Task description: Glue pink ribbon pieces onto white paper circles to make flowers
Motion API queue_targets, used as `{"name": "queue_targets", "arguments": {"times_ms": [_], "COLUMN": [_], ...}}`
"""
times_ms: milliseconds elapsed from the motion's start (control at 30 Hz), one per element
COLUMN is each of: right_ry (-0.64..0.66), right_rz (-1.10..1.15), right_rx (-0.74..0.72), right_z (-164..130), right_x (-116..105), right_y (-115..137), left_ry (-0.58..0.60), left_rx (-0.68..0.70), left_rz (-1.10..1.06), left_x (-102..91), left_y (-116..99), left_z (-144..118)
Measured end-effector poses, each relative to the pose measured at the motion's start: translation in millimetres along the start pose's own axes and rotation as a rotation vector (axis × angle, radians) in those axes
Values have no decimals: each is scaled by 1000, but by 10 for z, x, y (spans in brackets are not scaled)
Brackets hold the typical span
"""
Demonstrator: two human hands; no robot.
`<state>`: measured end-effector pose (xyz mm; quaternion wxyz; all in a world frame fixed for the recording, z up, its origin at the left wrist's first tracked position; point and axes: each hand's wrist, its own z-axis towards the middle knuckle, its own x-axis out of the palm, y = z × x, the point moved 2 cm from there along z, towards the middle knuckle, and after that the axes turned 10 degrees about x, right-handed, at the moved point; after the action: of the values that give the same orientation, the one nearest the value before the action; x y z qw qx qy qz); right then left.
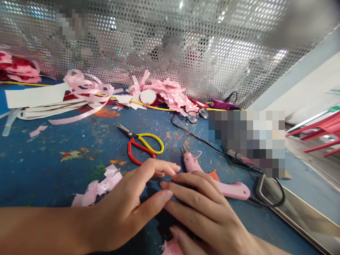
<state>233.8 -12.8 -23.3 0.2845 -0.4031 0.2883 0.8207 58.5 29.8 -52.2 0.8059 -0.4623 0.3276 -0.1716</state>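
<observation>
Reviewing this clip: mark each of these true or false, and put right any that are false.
1. The scissors with red and yellow handles lie on the blue table, beyond the hands. True.
2. The right hand holds the scissors. False: it rests flat on the table, fingers over a dark patch, with nothing visibly gripped.
3. The pink glue gun lies on its side just beyond the right hand. True.
4. The left hand is lifting the pink ribbon strips. False: the strips lie at the far edge by the perforated metal screen; the left hand is near the right hand, fingertips almost meeting.
5. Pink paper scraps lie beside the left hand. True.
</observation>
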Motion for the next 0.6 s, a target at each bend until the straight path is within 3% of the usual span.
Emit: {"name": "queue_targets", "arguments": {"times_ms": [100,233,367,600], "right_ry": [-4,-12,-9,-69], "right_rz": [-15,-8,47,149], "right_rx": [18,74,105,140], "right_z": [-16,-36,-35,-49], "right_x": [13,13,26,25], "right_y": [-12,-19,-4,-17], "left_ry": [-28,-150,-232,-201], "left_rx": [25,58,2,-97], "left_rz": [-50,-85,-184,-942], "left_x": [-5,-24,-32,23], "left_y": [-7,-12,6,49], "left_z": [-7,-20,-6,118]}}
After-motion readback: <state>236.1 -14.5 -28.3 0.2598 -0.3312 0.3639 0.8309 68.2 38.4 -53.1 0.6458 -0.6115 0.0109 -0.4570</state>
